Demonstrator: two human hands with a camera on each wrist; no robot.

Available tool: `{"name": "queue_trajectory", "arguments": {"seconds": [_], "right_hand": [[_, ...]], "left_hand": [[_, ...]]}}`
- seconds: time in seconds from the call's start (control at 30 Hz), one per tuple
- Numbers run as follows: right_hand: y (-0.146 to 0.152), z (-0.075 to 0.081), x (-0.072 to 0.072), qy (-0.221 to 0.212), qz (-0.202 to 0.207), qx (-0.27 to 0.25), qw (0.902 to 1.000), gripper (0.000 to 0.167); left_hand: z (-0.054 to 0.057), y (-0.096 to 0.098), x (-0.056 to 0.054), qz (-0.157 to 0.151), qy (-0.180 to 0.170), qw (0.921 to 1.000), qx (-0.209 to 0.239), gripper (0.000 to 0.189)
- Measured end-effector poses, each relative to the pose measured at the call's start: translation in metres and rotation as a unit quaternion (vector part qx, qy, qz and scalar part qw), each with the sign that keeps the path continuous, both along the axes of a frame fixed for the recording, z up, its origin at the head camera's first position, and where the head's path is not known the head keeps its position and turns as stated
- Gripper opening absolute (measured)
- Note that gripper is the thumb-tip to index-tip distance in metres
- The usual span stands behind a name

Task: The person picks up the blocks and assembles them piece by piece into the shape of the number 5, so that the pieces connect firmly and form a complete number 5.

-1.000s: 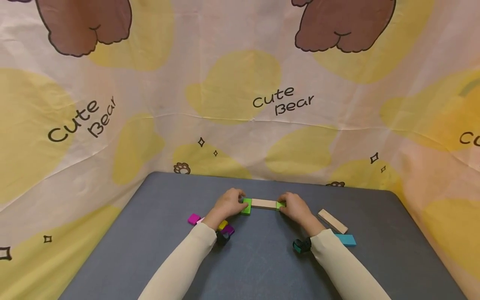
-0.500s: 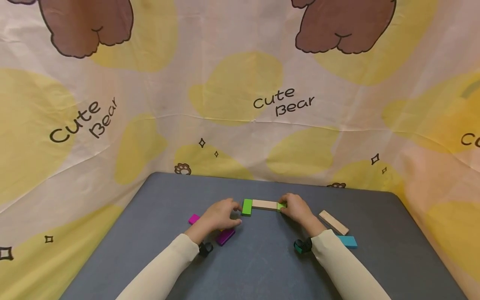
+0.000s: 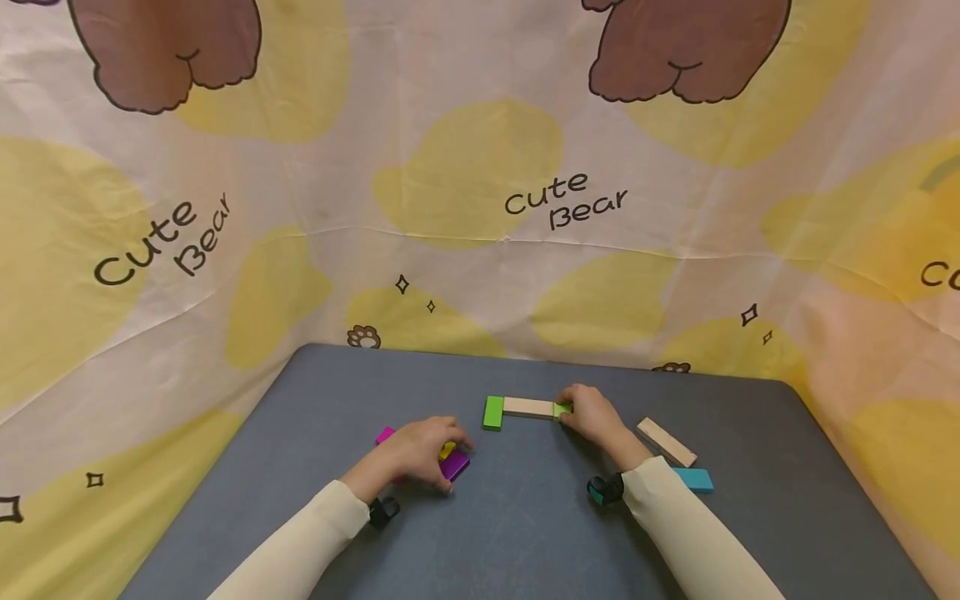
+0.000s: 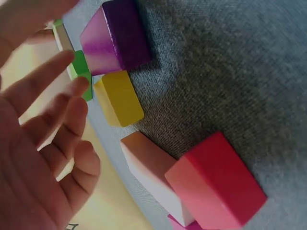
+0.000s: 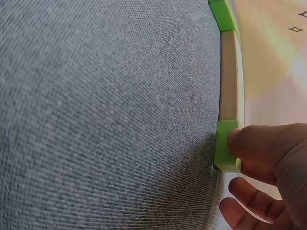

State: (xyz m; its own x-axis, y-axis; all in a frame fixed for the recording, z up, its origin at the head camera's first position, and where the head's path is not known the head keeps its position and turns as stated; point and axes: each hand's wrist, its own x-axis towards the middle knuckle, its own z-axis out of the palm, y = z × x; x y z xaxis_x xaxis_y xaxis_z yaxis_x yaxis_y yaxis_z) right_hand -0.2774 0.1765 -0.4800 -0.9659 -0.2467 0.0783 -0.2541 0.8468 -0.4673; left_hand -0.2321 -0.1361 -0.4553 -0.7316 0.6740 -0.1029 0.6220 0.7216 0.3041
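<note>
My left hand hovers with parted fingers over the purple block and the yellow block, gripping neither. In the left wrist view a red block and a pale pink block lie nearby. At the far middle, a plain wooden block lies between two green blocks. The left green block stands free of any hand. Thumb and fingers of my right hand pinch the right green block, which touches the wooden block's end.
A loose wooden block and a blue block lie right of my right wrist, the blue one partly behind the sleeve. A magenta block shows beyond my left hand. Printed cloth hangs behind the grey table.
My left hand has let go of the left green block and moved back and leftward to the purple and yellow blocks. The right hand stays on its green block.
</note>
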Motion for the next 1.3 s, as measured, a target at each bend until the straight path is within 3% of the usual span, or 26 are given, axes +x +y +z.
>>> {"name": "queue_trajectory", "arguments": {"seconds": [0.3, 0.5, 1.3], "right_hand": [[0.000, -0.001, 0.002, -0.004, -0.001, 0.000, 1.0000, 0.019], [0.000, -0.003, 0.001, -0.001, -0.006, 0.002, 1.0000, 0.019], [-0.001, -0.002, 0.002, 0.005, -0.004, 0.001, 1.0000, 0.018]], "left_hand": [[0.000, 0.001, 0.001, -0.002, -0.005, 0.9993, -0.036, 0.056], [-0.002, 0.005, 0.001, -0.002, 0.005, 0.9998, -0.019, 0.049], [-0.018, 0.035, -0.006, 0.076, 0.062, 0.9944, 0.040, 0.052]]}}
